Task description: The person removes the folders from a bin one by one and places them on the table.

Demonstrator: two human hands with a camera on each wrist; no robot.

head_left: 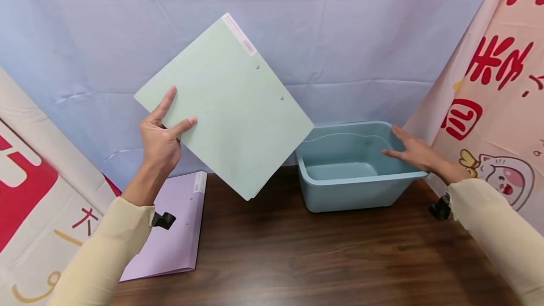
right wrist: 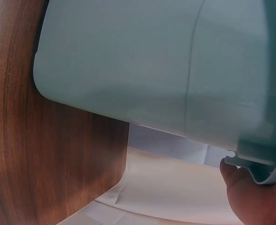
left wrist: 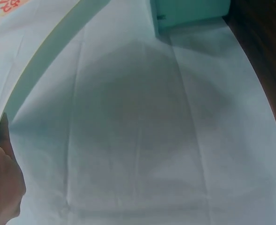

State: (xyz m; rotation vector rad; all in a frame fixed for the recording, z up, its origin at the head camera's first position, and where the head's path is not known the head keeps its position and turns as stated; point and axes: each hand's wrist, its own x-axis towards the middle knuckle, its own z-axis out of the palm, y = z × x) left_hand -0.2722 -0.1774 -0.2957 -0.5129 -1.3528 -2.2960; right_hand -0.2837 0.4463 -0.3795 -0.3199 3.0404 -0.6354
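Observation:
My left hand (head_left: 160, 143) pinches a pale green file folder (head_left: 229, 107) by its lower left edge, thumb and a finger across the face. The folder is held tilted in the air, its right corner overlapping the bin's rim in the head view. From the left wrist view, the folder (left wrist: 44, 56) appears nearly edge-on. At the right, my right hand (head_left: 414, 152) grips the right rim of a blue-green plastic bin (head_left: 352, 192), with fingers reaching over its inside. A fingertip shows beneath that rim (right wrist: 273, 173) in the right wrist view.
A lilac file folder (head_left: 172, 235) lies on the dark wooden table (head_left: 272, 259) at the left, partly behind my left forearm. Pale blue cloth (head_left: 374, 37) hangs behind the table. Printed cloths (head_left: 484, 107) stand at both sides, the right one close to the bin.

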